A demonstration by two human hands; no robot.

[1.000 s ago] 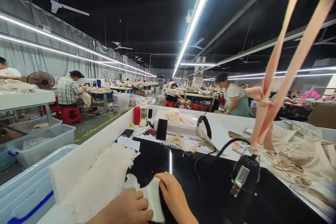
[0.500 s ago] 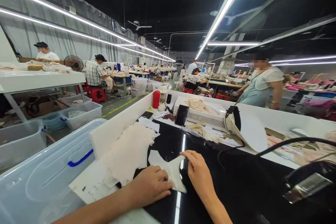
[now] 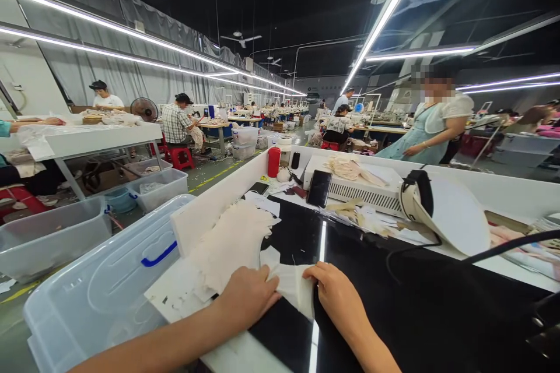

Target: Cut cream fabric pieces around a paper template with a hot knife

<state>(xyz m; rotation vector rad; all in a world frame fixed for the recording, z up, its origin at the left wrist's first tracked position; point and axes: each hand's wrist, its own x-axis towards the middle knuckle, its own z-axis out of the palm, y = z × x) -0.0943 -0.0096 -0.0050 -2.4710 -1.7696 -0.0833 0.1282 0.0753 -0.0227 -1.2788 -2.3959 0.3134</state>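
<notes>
A small cream fabric piece (image 3: 294,284) lies over the glossy black worktop (image 3: 350,326), stretched between my two hands. My left hand (image 3: 250,293) grips its left side, with thumb and fingers closed at the edge. At the right edge, my right hand (image 3: 336,290) pinches the cloth between thumb and fingers. Its lower corner hangs down toward me between the hands. Just left of my left hand, a stack of cream fabric pieces (image 3: 231,242) rests on a white board (image 3: 175,297).
A lidded clear plastic bin (image 3: 109,285) stands at the left. Along the back are a phone (image 3: 319,188), a red cylinder (image 3: 273,162), paper scraps (image 3: 371,218) and a white lamp-like shade (image 3: 459,215). A black cable (image 3: 511,245) arches at right. A co-worker (image 3: 433,122) stands beyond the partition.
My right hand has closed on the fabric's right edge, and the piece is now drawn up between both hands. The view has swung slightly left. The standing co-worker's arm has moved forward.
</notes>
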